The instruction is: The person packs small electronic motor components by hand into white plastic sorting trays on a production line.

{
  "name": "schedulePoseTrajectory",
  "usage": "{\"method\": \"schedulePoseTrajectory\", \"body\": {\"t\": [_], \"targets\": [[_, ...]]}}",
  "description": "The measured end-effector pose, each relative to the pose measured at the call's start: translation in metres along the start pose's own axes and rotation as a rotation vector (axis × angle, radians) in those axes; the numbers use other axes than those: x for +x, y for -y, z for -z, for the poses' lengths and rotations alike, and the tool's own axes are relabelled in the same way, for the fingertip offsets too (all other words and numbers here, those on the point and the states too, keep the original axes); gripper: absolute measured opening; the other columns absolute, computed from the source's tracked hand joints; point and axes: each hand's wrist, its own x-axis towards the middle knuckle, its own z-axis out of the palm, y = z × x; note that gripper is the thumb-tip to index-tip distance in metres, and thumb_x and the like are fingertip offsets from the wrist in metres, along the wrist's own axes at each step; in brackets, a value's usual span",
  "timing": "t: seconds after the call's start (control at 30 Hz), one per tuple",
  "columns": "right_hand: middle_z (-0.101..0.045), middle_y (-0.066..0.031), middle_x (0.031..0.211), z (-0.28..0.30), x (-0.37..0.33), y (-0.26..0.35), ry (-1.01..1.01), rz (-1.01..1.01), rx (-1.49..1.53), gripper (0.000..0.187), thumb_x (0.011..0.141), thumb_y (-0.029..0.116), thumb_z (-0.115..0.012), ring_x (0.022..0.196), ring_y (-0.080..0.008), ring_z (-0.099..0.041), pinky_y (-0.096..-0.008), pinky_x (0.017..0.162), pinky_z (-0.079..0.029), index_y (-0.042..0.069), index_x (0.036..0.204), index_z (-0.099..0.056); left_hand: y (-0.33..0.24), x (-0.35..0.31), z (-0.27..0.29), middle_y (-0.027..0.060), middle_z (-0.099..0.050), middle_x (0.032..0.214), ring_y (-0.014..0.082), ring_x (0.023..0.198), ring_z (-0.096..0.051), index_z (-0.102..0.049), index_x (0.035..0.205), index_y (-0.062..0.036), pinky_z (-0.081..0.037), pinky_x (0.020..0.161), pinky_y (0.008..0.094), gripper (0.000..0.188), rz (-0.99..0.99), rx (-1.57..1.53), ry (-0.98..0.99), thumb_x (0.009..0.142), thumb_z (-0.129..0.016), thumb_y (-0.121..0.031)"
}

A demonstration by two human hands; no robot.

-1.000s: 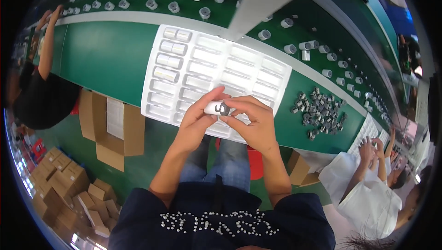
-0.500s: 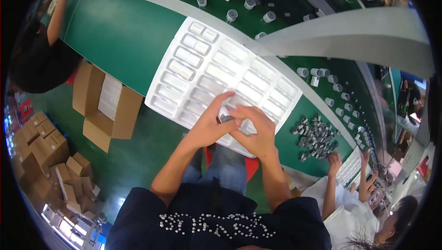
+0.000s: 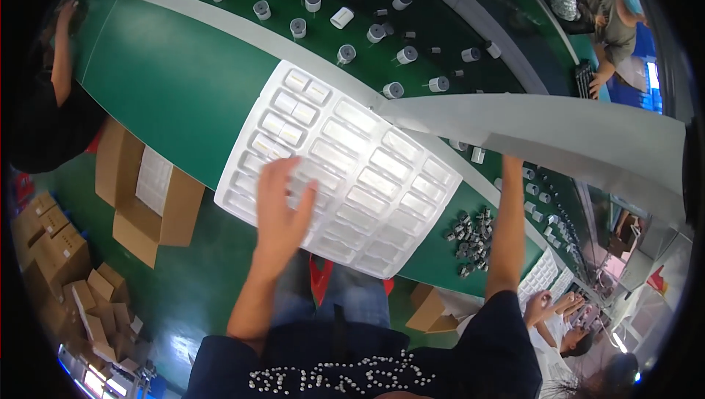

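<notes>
My left hand [image 3: 280, 208] is over the left part of a white plastic tray [image 3: 239, 151], thumb and fingers apart, slightly blurred. I see nothing held in it. Its fingertips are beside the filled slots; some slots are hidden beneath it. Pairs of white cylindrical pieces [image 3: 295, 107] lie in several slots along the tray's far left side. The other visible slots hold no pieces. My right forearm [image 3: 508, 230] reaches forward and to the right, past the tray. A pale curved panel [image 3: 587, 134] hides my right hand, so its fingers do not show.
Beyond the table rim, white cylindrical pieces with grey tops [image 3: 346, 54] stand scattered on a green surface. Small dark metallic parts [image 3: 470, 241] are heaped right of the tray. An open carton [image 3: 183, 208] stands at the left below the table. Other people sit at both sides.
My hands were together over the tray around a small white-and-grey piece. Now they are apart: the left has moved left over the slots, the right has reached forward behind the panel.
</notes>
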Motion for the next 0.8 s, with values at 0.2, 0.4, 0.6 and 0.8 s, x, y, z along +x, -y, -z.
{"method": "schedulePoseTrajectory", "body": {"t": [0.2, 0.4, 0.6, 0.8], "targets": [[-0.059, -0.0198, 0.131, -0.062, 0.054, -0.041, 0.59, -0.642, 0.952, 0.058, 0.084, 0.02, -0.073, 0.119, -0.0299, -0.06, -0.0388, 0.103, -0.047, 0.003, 0.136, -0.055, 0.037, 0.017, 0.01, 0.0241, -0.051, 0.122, 0.0398, 0.111, -0.052, -0.053, 0.128, 0.0016, -0.046, 0.092, 0.0439, 0.049, 0.055, 0.351, -0.243, 0.087, -0.071, -0.019], [-0.057, -0.0184, 0.131, 0.011, 0.169, 0.055, 0.291, -0.225, 0.966, 0.056, 0.082, 0.012, -0.074, 0.123, -0.0368, -0.055, -0.0423, 0.104, -0.044, 0.009, 0.136, -0.056, 0.063, 0.01, 0.006, 0.0218, -0.052, 0.122, 0.0388, 0.108, -0.055, -0.05, 0.132, 0.0013, -0.046, 0.09, 0.0455, 0.055, 0.207, 0.32, -0.28, 0.088, -0.071, -0.025], [-0.033, -0.0164, 0.155, 0.019, 0.315, 0.167, 0.419, 0.556, 1.057, 0.082, 0.076, 0.006, -0.076, 0.138, -0.0359, -0.039, -0.0424, 0.111, -0.04, 0.014, 0.149, -0.039, 0.045, 0.026, -0.003, 0.0168, -0.054, 0.109, 0.0303, 0.097, -0.056, -0.048, 0.134, 0.0018, -0.047, 0.083, 0.039, 0.058, 0.257, 0.294, -0.399, 0.088, -0.072, -0.025], [-0.03, -0.0148, 0.156, 0.006, 0.369, 0.187, 0.871, 0.698, 0.948, 0.098, 0.069, 0.013, -0.08, 0.138, -0.0344, -0.039, -0.0419, 0.111, -0.041, 0.013, 0.153, -0.032, 0.049, 0.027, -0.003, 0.0162, -0.052, 0.109, 0.0322, 0.1, -0.056, -0.047, 0.14, -0.0036, -0.047, 0.083, 0.0422, 0.062, 0.302, 0.203, -0.355, 0.088, -0.071, -0.028]]}}
